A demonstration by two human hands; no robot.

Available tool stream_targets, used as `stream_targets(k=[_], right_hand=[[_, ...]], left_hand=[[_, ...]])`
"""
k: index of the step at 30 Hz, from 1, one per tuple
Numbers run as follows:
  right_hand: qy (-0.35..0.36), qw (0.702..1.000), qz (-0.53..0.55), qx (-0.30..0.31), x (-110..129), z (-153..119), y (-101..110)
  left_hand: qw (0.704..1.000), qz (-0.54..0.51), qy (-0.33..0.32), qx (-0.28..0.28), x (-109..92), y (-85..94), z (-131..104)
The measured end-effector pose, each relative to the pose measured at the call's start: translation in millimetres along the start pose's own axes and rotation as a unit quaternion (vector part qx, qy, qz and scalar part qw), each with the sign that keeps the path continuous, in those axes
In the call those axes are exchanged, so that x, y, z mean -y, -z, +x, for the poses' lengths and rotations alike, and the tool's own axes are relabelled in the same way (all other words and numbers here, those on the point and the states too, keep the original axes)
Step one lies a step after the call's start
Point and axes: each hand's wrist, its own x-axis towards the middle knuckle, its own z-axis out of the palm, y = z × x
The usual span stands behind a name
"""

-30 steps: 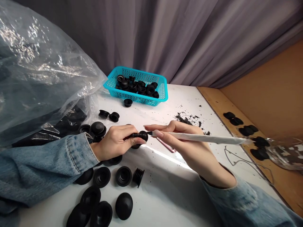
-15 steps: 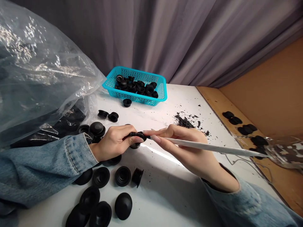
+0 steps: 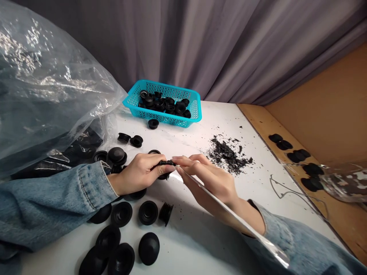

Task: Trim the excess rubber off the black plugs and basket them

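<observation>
My left hand [image 3: 145, 170] is closed on a black ribbed rubber plug [image 3: 165, 163], pinched edge-on between thumb and fingers. From the other side, my right hand [image 3: 210, 183] is closed on a long, slim whitish tool [image 3: 237, 218] with a shiny end pointing down toward my right sleeve. Its working tip meets the plug's edge at my fingertips and is too hidden to make out. Several more black plugs lie around my left hand, among them a domed one [image 3: 149, 248] and one showing its hollow side [image 3: 148, 212].
A turquoise perforated basket [image 3: 164, 117] of black plugs stands at the back. Black shavings [image 3: 229, 154] are heaped right of centre. A clear plastic bag [image 3: 57, 84] bulges at left. On the wooden strip at right lie dark round pieces [image 3: 312, 176], near a bent wire [image 3: 282, 191].
My right hand has moved left and turned, swinging the tool's far end down toward me and uncovering the heap of shavings. My left hand keeps its hold on the plug, which is tilted slightly.
</observation>
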Motion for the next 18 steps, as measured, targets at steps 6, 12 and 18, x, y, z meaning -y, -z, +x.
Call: stream_targets(k=[6,12,18], right_hand=[[-0.186,0.979,0.08,0.025,4,10,16],[-0.353,0.912,0.204,0.033,5,19,35],[-0.46,0.788,0.406,0.041,3,21,34]], left_hand=[[0.999,-0.019,-0.029,0.008,-3,3.3,1],[1.0,-0.005,-0.026,-0.008,-1,4.7,0],[0.998,0.017,-0.047,-0.043,2,2.9,-1]])
